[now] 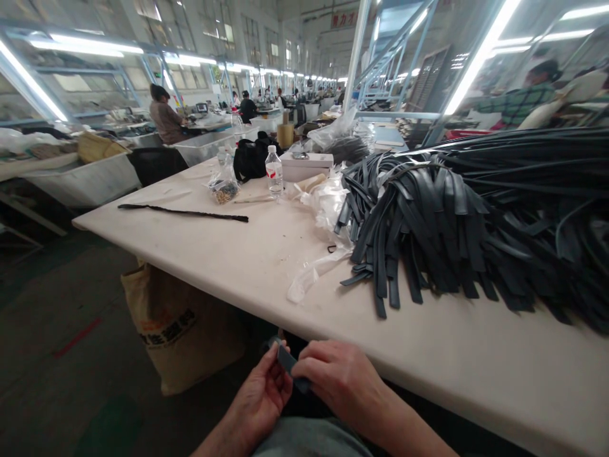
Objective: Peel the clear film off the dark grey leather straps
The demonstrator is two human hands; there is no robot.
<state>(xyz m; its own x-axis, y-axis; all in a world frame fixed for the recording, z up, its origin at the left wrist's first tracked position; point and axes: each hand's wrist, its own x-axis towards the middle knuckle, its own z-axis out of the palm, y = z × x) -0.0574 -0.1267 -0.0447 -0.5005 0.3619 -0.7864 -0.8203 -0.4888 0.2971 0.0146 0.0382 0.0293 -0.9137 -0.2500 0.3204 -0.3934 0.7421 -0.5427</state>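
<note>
In front of the table's near edge, over my lap, both hands meet on a dark grey strap (287, 360). My left hand (264, 387) pinches one part of it between thumb and fingers, palm partly turned up. From the other side my right hand (335, 381) closes its fingers on the strap, back of the hand upward. Part of the strap is hidden behind my fingers. On the table to the right lies a big heap of similar dark straps (428, 222), their cut ends hanging toward me.
On the pale table (214, 247) lie a thin black strip (183, 212), a water bottle (274, 171), a clear bag of small parts (223, 189), a white box (304, 166) and crumpled plastic (328, 203). A printed sack (176, 336) stands below the edge. People sit farther back.
</note>
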